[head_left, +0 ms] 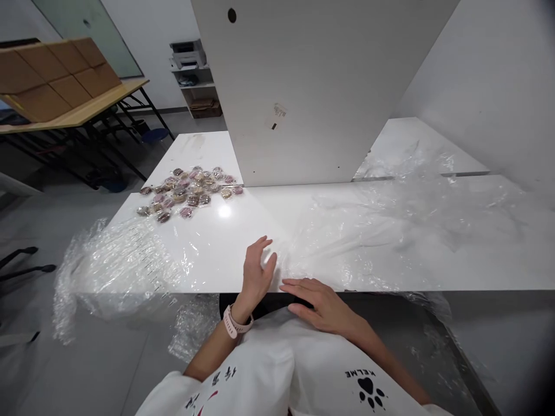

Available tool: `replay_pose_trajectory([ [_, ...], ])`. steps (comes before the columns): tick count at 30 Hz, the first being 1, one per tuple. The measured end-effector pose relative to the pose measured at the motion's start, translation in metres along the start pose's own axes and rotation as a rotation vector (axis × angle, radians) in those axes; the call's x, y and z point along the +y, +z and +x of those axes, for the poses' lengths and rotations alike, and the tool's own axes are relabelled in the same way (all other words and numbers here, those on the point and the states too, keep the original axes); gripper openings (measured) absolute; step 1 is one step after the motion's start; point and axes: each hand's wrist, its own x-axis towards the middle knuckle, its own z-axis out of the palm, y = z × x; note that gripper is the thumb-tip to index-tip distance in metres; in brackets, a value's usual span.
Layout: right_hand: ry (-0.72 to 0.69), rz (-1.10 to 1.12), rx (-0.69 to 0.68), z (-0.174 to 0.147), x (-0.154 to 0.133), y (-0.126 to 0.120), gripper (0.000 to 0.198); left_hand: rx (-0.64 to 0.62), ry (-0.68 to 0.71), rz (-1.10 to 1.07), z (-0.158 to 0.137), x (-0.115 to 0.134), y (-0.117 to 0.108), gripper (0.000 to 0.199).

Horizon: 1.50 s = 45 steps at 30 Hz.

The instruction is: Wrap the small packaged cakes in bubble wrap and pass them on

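My left hand (258,268), with a pale pink watch band (236,323) at the wrist, hovers over or rests on the front part of the white table, thumb and fingers apart and nothing between them. At the table's front edge, my right hand (318,303) has its fingers stretched out toward the left and holds nothing. A large sheet of clear plastic film (359,231) spreads from just beyond my hands to the right. Over the table's left corner lies a bundle of clear plastic bags (125,254), partly hanging down. Whether either hand touches the film I cannot tell.
Several small wrapped pieces (186,190), brown, pink and yellowish, lie scattered at the back left of the white table (260,214). A tall white panel (312,86) rises behind. Further off stand a wooden table (95,110) with cardboard boxes (65,75) and a shelf holding a printer (188,55).
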Motion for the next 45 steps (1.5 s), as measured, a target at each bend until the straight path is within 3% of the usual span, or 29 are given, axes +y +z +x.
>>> replay_pose_trajectory([
  [1, -0.019, 0.050, 0.032, -0.001, -0.004, -0.012, 0.042, -0.028, 0.059, -0.018, 0.000, 0.009, 0.002, 0.028],
  [3, 0.047, 0.010, 0.255, -0.003, 0.010, -0.041, 0.040, -0.149, 0.176, 0.002, -0.003, 0.021, 0.011, 0.031],
  [5, 0.189, -0.213, 0.554, -0.008, 0.053, -0.073, 0.042, -0.314, 0.274, 0.124, -0.005, 0.025, 0.025, 0.041],
  [7, 0.357, -0.483, 0.737, -0.017, 0.117, -0.105, 0.049, -0.456, 0.325, 0.313, -0.006, 0.022, 0.036, 0.051],
  [9, 0.565, -0.620, 0.786, -0.031, 0.187, -0.135, 0.056, -0.537, 0.334, 0.473, -0.006, 0.014, 0.038, 0.051],
  [11, 0.712, -0.550, 0.692, -0.048, 0.245, -0.161, 0.062, -0.553, 0.313, 0.566, -0.006, 0.006, 0.027, 0.045],
  [14, 0.829, -0.476, 0.769, -0.069, 0.282, -0.188, 0.069, -0.518, 0.238, 0.665, -0.008, 0.000, -0.010, 0.039],
  [17, 0.739, -0.589, 0.946, -0.068, 0.255, -0.190, 0.060, -0.434, 0.134, 0.739, -0.003, -0.001, -0.048, 0.040],
  [20, 0.610, -0.642, 0.996, -0.040, 0.194, -0.152, 0.053, -0.333, 0.103, 0.647, 0.017, 0.003, -0.055, 0.042],
  [22, 0.502, -0.544, 0.886, -0.012, 0.152, -0.107, 0.049, -0.357, 0.136, 0.514, 0.041, 0.002, -0.039, 0.045],
  [24, 0.405, -0.386, 0.630, 0.011, 0.120, -0.057, 0.052, -0.459, 0.202, 0.451, 0.068, -0.005, -0.013, 0.051],
  [26, 0.355, -0.375, 0.399, 0.025, 0.103, -0.014, 0.059, -0.579, 0.241, 0.515, 0.094, -0.020, 0.012, 0.058],
  [28, 0.304, -0.431, 0.240, 0.028, 0.106, 0.007, 0.063, -0.611, 0.161, 0.606, 0.112, -0.041, 0.025, 0.062],
  [31, 0.269, -0.504, 0.126, 0.029, 0.134, -0.002, 0.063, -0.474, 0.025, 0.700, 0.121, -0.071, 0.016, 0.064],
  [36, 0.307, -0.496, 0.087, 0.056, 0.177, -0.042, 0.066, -0.349, -0.082, 0.751, 0.116, -0.096, -0.028, 0.054],
  [41, 0.282, -0.554, 0.142, 0.077, 0.179, -0.035, 0.065, 0.014, -0.302, 0.803, 0.154, -0.113, -0.074, 0.047],
  [43, 0.272, -0.566, 0.156, 0.076, 0.178, -0.032, 0.064, 0.113, -0.388, 0.837, 0.175, -0.127, -0.092, 0.057],
  [45, 0.272, -0.571, 0.162, 0.075, 0.178, -0.032, 0.063, 0.128, -0.514, 0.813, 0.190, -0.141, -0.108, 0.072],
])
